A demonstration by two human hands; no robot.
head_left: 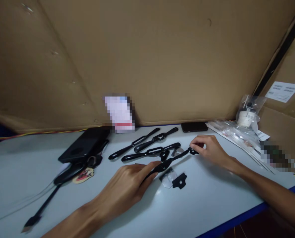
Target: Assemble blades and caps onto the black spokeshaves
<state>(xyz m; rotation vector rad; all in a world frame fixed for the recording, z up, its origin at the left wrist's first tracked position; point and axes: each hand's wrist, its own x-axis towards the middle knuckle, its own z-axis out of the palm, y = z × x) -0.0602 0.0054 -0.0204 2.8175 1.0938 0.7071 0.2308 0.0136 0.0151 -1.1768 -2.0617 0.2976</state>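
A black watch strap (pixel 172 160) lies slanted on the pale table (pixel 212 198) between my hands. My left hand (pixel 127 185) rests on the table with its fingers closed on the strap's near end. My right hand (pixel 209 148) pinches the strap's far end with thumb and fingers. Three more black watch straps (pixel 149 145) lie side by side just beyond it. A small black flat piece (pixel 179 181) and a clear plastic piece (pixel 167 178) lie just in front of the held strap.
A black pouch (pixel 85 148) with a round tag (pixel 84 175) sits at the left, a black cable (pixel 41 208) trailing forward. A dark phone (pixel 194 127) lies by the cardboard wall (pixel 162 59). Plastic bags (pixel 239 134) with a small bottle (pixel 246 117) are at the right.
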